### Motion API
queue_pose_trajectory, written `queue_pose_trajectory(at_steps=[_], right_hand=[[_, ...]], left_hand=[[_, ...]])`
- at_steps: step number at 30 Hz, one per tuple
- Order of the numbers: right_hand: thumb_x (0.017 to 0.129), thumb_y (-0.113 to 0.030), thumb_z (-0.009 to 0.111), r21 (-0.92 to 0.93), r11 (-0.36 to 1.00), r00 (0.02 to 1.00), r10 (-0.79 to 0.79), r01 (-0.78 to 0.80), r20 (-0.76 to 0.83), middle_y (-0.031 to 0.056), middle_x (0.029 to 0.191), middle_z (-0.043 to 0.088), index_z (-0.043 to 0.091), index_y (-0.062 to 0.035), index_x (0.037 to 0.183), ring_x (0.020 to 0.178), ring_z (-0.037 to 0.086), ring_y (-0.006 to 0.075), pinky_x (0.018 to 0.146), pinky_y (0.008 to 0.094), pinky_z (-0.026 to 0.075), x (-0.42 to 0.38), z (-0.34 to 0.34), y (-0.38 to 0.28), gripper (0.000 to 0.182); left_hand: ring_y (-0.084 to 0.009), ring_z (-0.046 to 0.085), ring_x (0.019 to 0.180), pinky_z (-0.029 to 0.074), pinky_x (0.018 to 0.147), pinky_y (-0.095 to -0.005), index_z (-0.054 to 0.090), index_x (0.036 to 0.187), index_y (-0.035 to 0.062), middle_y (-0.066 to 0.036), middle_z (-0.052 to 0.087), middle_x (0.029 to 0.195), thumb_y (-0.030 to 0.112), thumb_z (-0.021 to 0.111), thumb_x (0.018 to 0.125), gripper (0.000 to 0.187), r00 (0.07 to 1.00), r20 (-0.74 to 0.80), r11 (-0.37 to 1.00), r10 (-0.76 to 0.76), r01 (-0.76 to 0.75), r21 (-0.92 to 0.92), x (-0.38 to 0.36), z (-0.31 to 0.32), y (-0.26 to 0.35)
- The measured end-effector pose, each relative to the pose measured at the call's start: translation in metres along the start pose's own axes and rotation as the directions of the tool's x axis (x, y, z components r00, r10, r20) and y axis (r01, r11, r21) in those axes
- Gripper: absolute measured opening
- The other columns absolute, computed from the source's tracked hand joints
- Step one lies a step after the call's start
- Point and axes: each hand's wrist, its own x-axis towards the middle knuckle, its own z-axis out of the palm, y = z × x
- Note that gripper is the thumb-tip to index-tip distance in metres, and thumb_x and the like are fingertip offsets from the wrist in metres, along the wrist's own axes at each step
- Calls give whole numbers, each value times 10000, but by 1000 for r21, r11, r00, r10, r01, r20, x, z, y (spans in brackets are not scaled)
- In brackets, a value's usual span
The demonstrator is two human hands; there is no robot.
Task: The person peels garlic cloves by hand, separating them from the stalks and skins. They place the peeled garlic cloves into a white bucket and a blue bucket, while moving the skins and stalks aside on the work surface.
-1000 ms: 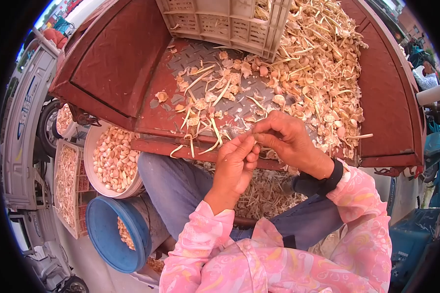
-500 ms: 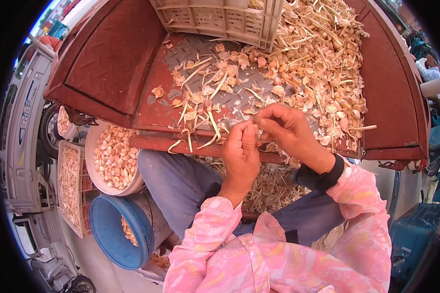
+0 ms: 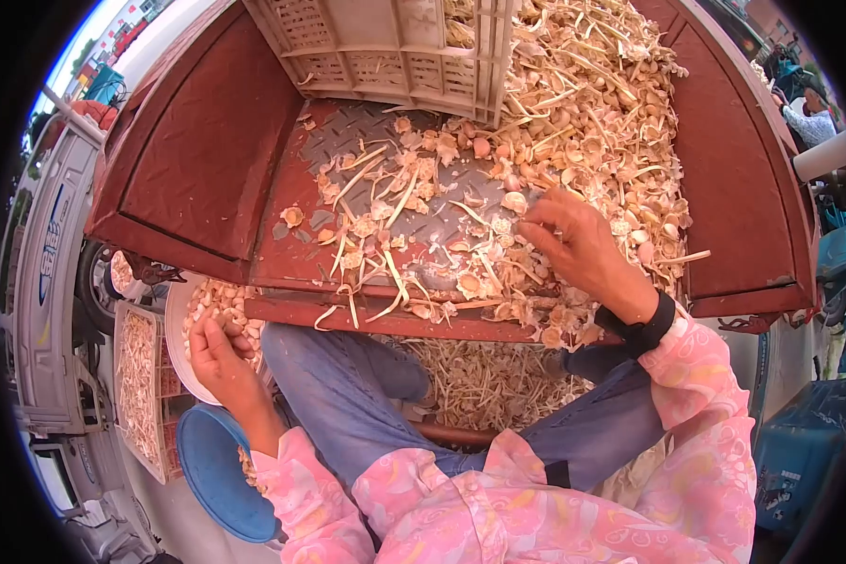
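The left hand (image 3: 218, 362) hung over the near rim of the white bowl (image 3: 173, 343) of peeled garlic cloves (image 3: 214, 303), low on the left, its fingers curled loosely together; whether they pinched a clove could not be told. The right hand (image 3: 578, 246) lay on the red metal desk (image 3: 301, 254), fingertips spread apart and pressing into the garlic skins and stalks (image 3: 573, 122) heaped toward the far right. A patch of bare tread plate stayed open just left of that hand. A pale plastic crate (image 3: 385, 47) stood at the far edge. Below the bowl sat a blue bucket (image 3: 211, 470), beside a flat tray (image 3: 139, 385).
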Motion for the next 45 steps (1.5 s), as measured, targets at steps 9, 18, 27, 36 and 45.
queue_pose_trajectory(at_steps=[9,18,27,36,45], right_hand=[[725,7,564,-256,952,970,-116,170,213,153,899,547,583,-58,1024,850,579,335,703,431,462,24,17,0,306],[753,7,569,-330,923,978,-170,200,117,128,843,531,585,-43,1052,803,562,304,694,394,459,-4,1,4,304],[753,-10,579,-302,936,983,-158,180,96,124,842,521,562,-31,1066,792,549,301,686,389,448,-9,3,10,315],[723,-6,586,-310,941,989,-113,139,100,127,849,526,532,-40,975,818,550,325,716,410,449,-13,3,6,260],[744,34,563,-237,950,979,-187,202,86,157,930,530,535,-22,1054,842,553,346,690,414,457,-12,7,-2,316]], left_hand=[[-83,458,613,374,499,-181,510,1148,-1,-58,524,801,224,483,963,292,798,592,729,-115,472,-495,-23,22,46],[-99,508,681,411,547,-197,490,1182,-22,-103,566,885,187,489,957,307,575,818,462,-17,730,-503,-70,86,58],[-277,597,770,476,655,-351,546,1074,-131,-218,596,937,78,534,917,262,235,651,301,722,741,-601,-142,81,157],[-304,607,874,479,735,-355,589,1065,-96,-174,623,989,65,539,915,225,347,612,93,711,815,-571,-171,82,174],[-269,596,847,465,723,-327,607,1042,-90,-166,624,967,98,548,918,233,346,621,35,703,855,-517,-168,83,175]])
